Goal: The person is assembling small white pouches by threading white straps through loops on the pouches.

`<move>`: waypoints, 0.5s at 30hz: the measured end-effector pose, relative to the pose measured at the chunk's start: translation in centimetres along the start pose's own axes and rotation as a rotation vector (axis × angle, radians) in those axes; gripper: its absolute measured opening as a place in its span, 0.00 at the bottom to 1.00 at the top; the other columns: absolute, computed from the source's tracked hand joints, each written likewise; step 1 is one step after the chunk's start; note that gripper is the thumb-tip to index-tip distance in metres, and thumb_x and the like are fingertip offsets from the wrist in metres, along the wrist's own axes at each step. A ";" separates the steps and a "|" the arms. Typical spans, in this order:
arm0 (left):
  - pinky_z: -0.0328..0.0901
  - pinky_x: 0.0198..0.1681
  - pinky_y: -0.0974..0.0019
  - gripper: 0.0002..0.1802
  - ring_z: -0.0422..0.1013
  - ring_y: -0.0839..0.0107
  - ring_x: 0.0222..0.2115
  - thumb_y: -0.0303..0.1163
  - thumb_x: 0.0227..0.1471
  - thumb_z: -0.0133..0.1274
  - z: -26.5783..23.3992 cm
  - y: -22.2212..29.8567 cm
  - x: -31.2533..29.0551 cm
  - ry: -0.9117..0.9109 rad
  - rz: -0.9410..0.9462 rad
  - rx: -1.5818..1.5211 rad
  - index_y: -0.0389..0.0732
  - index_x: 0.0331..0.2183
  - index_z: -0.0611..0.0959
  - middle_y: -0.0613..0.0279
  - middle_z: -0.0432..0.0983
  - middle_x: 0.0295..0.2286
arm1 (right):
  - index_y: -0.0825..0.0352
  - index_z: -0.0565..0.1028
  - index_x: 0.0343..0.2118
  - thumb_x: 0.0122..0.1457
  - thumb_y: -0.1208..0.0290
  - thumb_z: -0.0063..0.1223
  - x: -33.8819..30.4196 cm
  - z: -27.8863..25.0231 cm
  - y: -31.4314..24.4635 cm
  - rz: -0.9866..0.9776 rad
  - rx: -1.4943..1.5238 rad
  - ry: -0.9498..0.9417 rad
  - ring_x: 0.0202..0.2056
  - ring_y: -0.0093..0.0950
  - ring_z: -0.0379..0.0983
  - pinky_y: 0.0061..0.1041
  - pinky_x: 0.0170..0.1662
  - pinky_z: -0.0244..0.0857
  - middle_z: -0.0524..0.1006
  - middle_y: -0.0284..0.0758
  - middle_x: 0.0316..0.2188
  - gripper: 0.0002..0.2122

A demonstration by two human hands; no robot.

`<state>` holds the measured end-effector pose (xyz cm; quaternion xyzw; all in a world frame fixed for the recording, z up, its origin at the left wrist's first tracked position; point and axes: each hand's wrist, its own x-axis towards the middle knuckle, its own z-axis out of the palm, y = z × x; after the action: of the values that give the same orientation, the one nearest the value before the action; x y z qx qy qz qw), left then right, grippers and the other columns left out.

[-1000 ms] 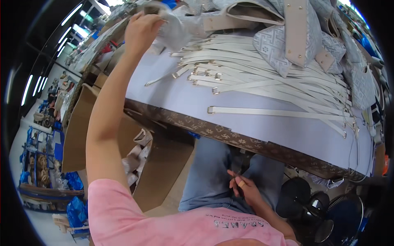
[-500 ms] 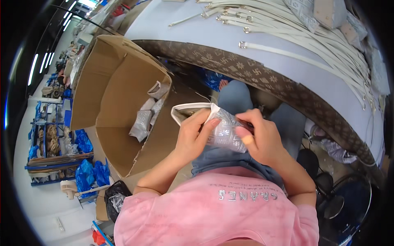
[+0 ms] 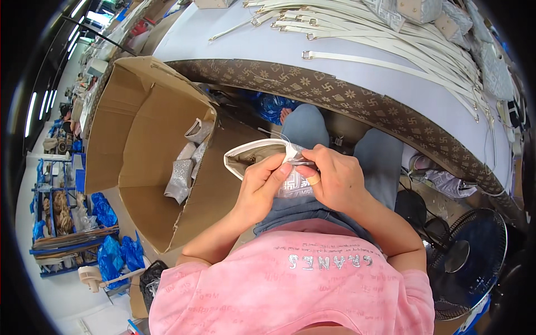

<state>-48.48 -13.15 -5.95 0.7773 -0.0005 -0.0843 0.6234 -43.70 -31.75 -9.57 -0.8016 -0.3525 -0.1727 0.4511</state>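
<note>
Over my lap I hold a small patterned silver-white bag [image 3: 234,158], its white-edged mouth facing left. My left hand [image 3: 259,187] is closed on its side below the mouth, the thumb pressed on the pale strip there. Close beside it my right hand [image 3: 338,176] pinches something thin and greyish against the bag; the fingers mostly hide it, so I cannot make it out. A yellowish band [image 3: 314,179] wraps the right thumb. Thin pale threads [image 3: 273,133] stick up from the bag's top edge.
At the left stands an open cardboard box [image 3: 151,139] with several similar bags [image 3: 180,180] inside. Beyond my knees, a table [image 3: 223,47] carries white buckled straps [image 3: 379,61] and more bags [image 3: 416,10]. A black fan [image 3: 469,262] is at the lower right.
My right hand has moved left and closer to my left hand, from the bag's lower end to the pale strip near its mouth. The whole view has shifted slightly.
</note>
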 end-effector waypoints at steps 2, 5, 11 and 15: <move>0.61 0.32 0.70 0.13 0.65 0.71 0.27 0.33 0.64 0.46 0.3 -0.2 0.0 0.026 0.046 -0.011 0.32 0.41 0.79 0.59 0.72 0.27 | 0.68 0.70 0.38 0.59 0.67 0.58 0.3 0.0 0.0 -0.011 -0.027 0.003 0.24 0.35 0.76 0.31 0.24 0.68 0.77 0.37 0.28 0.11; 0.60 0.30 0.69 0.13 0.64 0.72 0.26 0.32 0.64 0.46 0.2 0.0 0.2 0.028 0.073 0.022 0.33 0.40 0.79 0.59 0.71 0.26 | 0.65 0.70 0.33 0.59 0.65 0.57 0.8 -0.2 -0.4 -0.029 -0.071 0.016 0.22 0.33 0.75 0.31 0.22 0.67 0.75 0.34 0.24 0.10; 0.59 0.29 0.66 0.12 0.63 0.72 0.24 0.32 0.64 0.46 1.0 -0.1 0.3 0.040 0.241 0.177 0.33 0.38 0.78 0.58 0.69 0.26 | 0.68 0.70 0.35 0.60 0.69 0.57 1.6 -2.6 -2.1 0.205 0.003 -0.180 0.22 0.38 0.74 0.32 0.24 0.68 0.77 0.38 0.23 0.09; 0.61 0.31 0.66 0.12 0.65 0.70 0.26 0.32 0.64 0.46 1.2 0.6 0.2 -0.030 0.166 0.302 0.33 0.40 0.78 0.57 0.71 0.29 | 0.68 0.69 0.37 0.60 0.71 0.56 1.5 -3.7 -0.7 0.358 0.155 -0.342 0.22 0.37 0.75 0.30 0.25 0.67 0.78 0.37 0.23 0.09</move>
<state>-48.41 -14.44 -5.62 0.8582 -0.0868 -0.0431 0.5041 -42.96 -34.03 -6.27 -0.8318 -0.2884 0.0752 0.4684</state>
